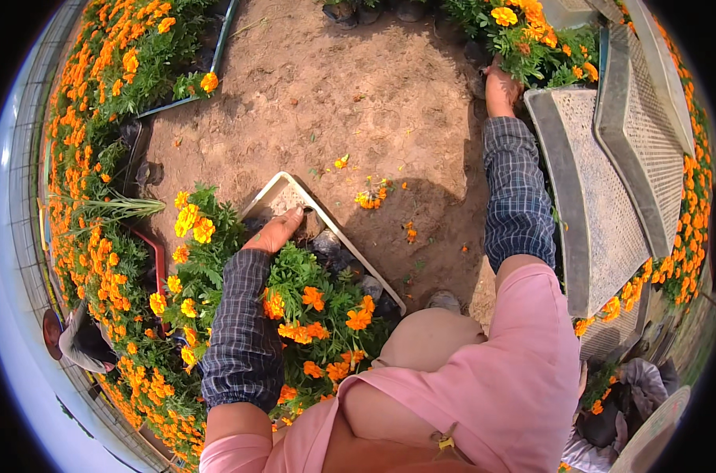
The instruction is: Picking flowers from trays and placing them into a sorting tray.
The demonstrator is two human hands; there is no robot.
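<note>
My left hand (280, 229) is down in a white-rimmed tray (339, 238) at the lower left. Its thumb lies over the soil of a small black nursery bag (311, 226), and the fingers curl round out of sight. Orange marigolds (315, 325) in black bags fill the near part of this tray. Yellow marigolds (188, 221) stand left of my forearm. Reaching far to the upper right, my right hand (501, 90) touches the base of another group of marigolds (523, 35). Leaves and shadow hide its fingertips.
Several grey perforated trays (587, 181) lean in a stack at the right. Bare brown soil (350, 102) with fallen blossoms (371, 195) spreads between my arms. Marigold rows and a green-edged tray (220, 55) line the left. Another person (87, 340) is bent over at the far left.
</note>
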